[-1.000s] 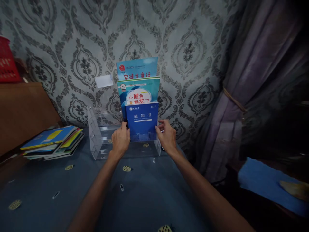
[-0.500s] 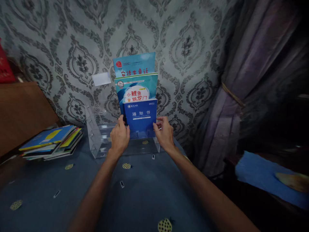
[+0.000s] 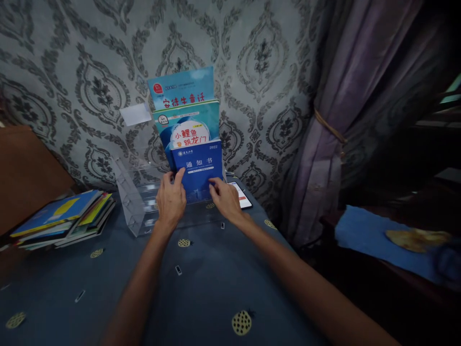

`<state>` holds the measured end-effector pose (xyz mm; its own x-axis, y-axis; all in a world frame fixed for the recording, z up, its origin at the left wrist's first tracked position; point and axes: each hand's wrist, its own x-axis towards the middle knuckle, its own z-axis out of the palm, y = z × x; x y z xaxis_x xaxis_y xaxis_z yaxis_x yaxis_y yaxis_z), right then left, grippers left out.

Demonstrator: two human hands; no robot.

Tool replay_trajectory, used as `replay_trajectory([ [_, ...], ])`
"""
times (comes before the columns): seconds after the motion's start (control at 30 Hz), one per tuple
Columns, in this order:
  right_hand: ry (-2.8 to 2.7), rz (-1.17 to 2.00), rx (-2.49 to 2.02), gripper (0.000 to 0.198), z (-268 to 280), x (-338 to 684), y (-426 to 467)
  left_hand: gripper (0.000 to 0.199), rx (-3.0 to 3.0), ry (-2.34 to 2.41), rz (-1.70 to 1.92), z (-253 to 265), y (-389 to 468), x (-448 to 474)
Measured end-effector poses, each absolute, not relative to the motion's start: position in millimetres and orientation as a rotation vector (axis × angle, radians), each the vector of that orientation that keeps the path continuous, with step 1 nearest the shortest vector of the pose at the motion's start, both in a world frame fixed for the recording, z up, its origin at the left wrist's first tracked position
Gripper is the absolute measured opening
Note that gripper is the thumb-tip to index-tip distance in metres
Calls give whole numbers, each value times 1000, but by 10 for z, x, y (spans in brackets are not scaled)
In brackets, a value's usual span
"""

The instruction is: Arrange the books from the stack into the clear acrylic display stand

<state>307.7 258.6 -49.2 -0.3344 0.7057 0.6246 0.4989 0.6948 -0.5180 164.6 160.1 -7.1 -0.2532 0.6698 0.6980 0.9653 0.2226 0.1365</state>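
A dark blue booklet (image 3: 200, 171) with white lettering and "2022" stands upright in the front of a clear acrylic stepped rack (image 3: 130, 204). Behind it, one above another, rise a teal picture book (image 3: 189, 126) and a taller light blue book (image 3: 182, 86). My left hand (image 3: 171, 197) is at the booklet's left edge, thumb on the cover, other fingers partly hidden. On the lower right of the cover rest the fingertips of my right hand (image 3: 226, 198), slightly bent and apart, not wrapped around it.
A stack of books (image 3: 66, 216) lies left of the rack, near a brown box-like panel (image 3: 32, 173). A phone (image 3: 240, 194) with a lit screen lies behind my right hand. Patterned wall at the back, purple curtain (image 3: 317, 158) at right, blue cloth (image 3: 370, 235) beyond the table.
The view has swung right, so everything sits further left. My right hand has shifted from the booklet's right edge onto its front, and the phone now shows. The booklet still stands in the rack.
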Motion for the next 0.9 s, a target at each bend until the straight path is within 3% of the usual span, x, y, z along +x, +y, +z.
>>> replay_trajectory([
  [0.6,-2237,284,-815,38,-520,2983,2355,51,-1509,-1992,-801,-75,1592,1650],
  [0.9,-2579,229,-679,24,-726,2821,1964,55,-1514,-1906,-947,-75,1565,1630],
])
